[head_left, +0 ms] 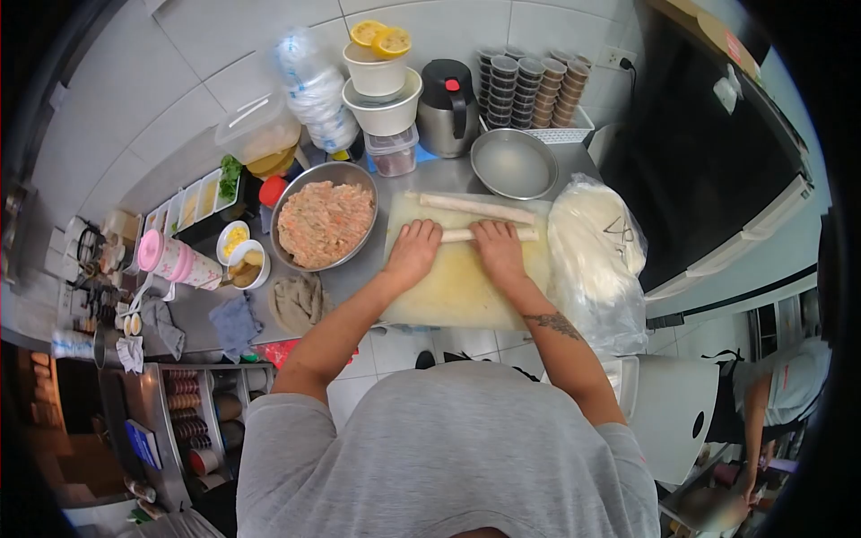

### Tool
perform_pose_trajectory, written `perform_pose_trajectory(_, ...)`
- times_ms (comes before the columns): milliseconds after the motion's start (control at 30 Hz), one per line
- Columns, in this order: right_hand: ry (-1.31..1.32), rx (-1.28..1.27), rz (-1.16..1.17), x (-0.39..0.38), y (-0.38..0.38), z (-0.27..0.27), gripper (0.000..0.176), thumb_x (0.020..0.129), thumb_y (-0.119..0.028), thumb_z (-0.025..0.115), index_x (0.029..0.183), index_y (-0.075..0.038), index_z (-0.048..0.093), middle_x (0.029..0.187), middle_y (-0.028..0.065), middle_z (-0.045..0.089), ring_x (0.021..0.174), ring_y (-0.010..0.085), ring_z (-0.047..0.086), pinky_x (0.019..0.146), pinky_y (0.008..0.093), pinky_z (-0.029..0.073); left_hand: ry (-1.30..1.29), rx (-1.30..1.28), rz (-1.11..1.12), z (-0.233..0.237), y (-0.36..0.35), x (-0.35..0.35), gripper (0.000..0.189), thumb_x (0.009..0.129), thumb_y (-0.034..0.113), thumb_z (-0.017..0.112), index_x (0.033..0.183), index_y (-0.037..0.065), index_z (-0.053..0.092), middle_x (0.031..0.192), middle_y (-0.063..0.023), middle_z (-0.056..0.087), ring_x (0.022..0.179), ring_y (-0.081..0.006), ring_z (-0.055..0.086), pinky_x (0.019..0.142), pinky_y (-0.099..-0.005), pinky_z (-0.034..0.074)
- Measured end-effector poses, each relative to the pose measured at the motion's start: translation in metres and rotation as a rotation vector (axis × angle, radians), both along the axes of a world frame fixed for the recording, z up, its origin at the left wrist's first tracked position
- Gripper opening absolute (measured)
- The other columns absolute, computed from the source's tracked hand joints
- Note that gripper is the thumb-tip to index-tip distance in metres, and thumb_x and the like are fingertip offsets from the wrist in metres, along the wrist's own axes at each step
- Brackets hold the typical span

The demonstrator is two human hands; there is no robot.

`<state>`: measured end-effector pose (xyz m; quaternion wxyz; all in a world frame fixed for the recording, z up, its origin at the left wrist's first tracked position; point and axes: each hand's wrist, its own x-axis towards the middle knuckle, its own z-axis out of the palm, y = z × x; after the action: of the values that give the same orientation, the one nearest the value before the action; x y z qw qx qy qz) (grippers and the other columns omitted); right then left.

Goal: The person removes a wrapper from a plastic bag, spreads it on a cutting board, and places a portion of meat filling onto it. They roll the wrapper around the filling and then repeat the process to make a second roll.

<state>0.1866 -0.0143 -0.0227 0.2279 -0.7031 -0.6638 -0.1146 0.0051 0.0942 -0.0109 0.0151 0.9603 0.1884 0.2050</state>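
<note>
On a pale cutting board, a thin whitish dough roll lies crosswise under both hands. My left hand grips its left end, fingers curled over it. Just right of centre, my right hand has its fingers bent over the same roll, whose right end sticks out beyond the hand. A second, longer dough roll rests behind them, apart from the hands. To the left stands a metal bowl of minced filling. A plastic bag with pale flat sheets in it lies on the right.
Behind the board are a round metal pan, a steel jug and stacked lidded cups. Small white bowls, a pink tumbler and cloths sit at left. Another person is at far right.
</note>
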Motion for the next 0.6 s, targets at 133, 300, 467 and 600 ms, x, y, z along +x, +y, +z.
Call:
perform_pose_trajectory(133,0.002,-0.021,-0.006,0.023,-0.012,0.003,0.033,0.083,-0.024,0.064,0.113,-0.009,0.058,0.112,0.0078,0.058,0.113,0.0274,0.052,0.102,0.0483,0.037,0.025,-0.095,0.047,0.018,-0.004,-0.005,0.036,0.085,0.011,0.058,0.118,0.001,0.052,0.111,-0.0143,0.053,0.104,-0.0307,0.050,0.088,-0.0427,0.038)
perform_pose_trajectory(300,0.020,-0.060,-0.020,0.025,-0.016,0.011,0.034,0.082,-0.020,0.065,0.113,-0.007,0.057,0.112,0.0100,0.058,0.111,0.0297,0.052,0.102,0.0474,0.037,0.025,-0.122,-0.083,0.027,0.000,0.000,0.033,0.081,0.008,0.057,0.114,0.002,0.055,0.109,-0.0132,0.054,0.104,-0.0305,0.050,0.088,-0.0434,0.037)
perform_pose_trajectory(467,0.003,-0.016,0.005,0.032,-0.009,0.017,0.039,0.079,-0.017,0.066,0.115,-0.006,0.056,0.114,0.0112,0.056,0.111,0.0297,0.051,0.102,0.0471,0.036,0.061,0.019,-0.086,0.030,0.021,0.012,0.029,0.079,0.005,0.056,0.108,0.004,0.056,0.106,-0.0127,0.054,0.103,-0.0305,0.050,0.086,-0.0424,0.037)
perform_pose_trajectory(600,-0.038,0.094,-0.097,0.029,-0.007,0.016,0.046,0.077,-0.017,0.068,0.119,-0.006,0.054,0.120,0.0112,0.055,0.114,0.0302,0.049,0.103,0.0497,0.034,0.038,0.001,0.018,0.025,0.037,0.014,0.036,0.077,0.007,0.061,0.112,0.005,0.054,0.110,-0.0141,0.053,0.105,-0.0321,0.050,0.088,-0.0438,0.037)
